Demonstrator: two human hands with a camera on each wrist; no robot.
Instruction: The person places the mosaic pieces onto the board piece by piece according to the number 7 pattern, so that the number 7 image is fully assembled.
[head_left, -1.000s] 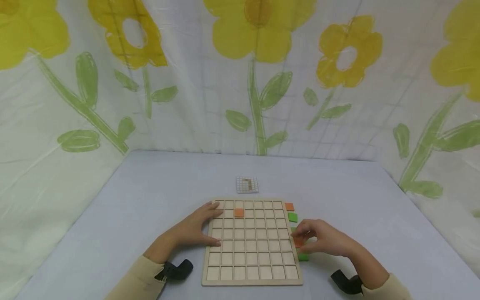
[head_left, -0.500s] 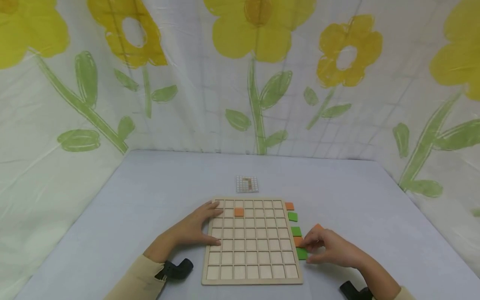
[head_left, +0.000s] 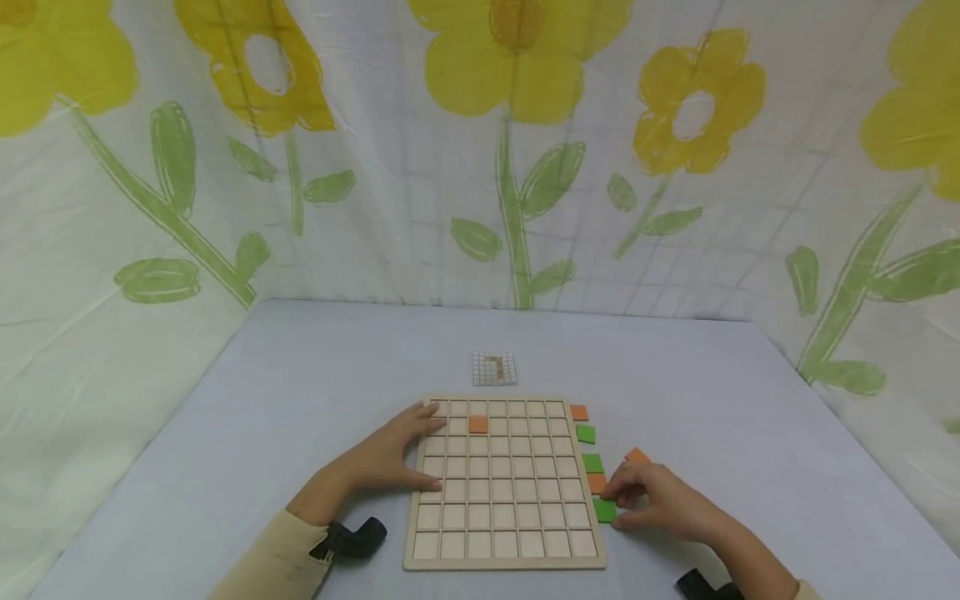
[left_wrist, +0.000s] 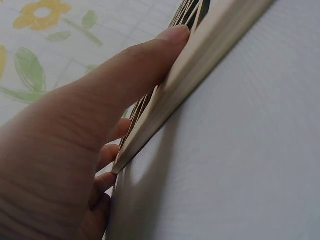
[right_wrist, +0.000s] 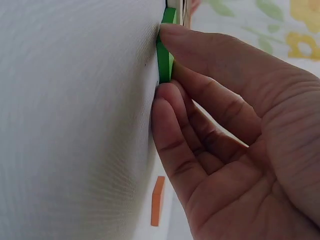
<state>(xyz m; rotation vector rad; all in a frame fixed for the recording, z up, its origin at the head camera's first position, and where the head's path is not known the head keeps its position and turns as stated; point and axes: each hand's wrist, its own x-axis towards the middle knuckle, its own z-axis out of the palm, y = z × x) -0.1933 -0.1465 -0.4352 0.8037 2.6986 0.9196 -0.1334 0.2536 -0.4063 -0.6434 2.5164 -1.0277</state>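
7 tiles (head_left: 586, 434), 1 board (head_left: 504, 546), 1 card (head_left: 494, 368)

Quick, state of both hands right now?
Left hand: open, resting on the wooden board at its left edge.
Right hand: closed, thumb and fingers pinching the nearest green tile.

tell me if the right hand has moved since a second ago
Yes: in the head view, the right hand has shifted right and slightly down, away from the board.
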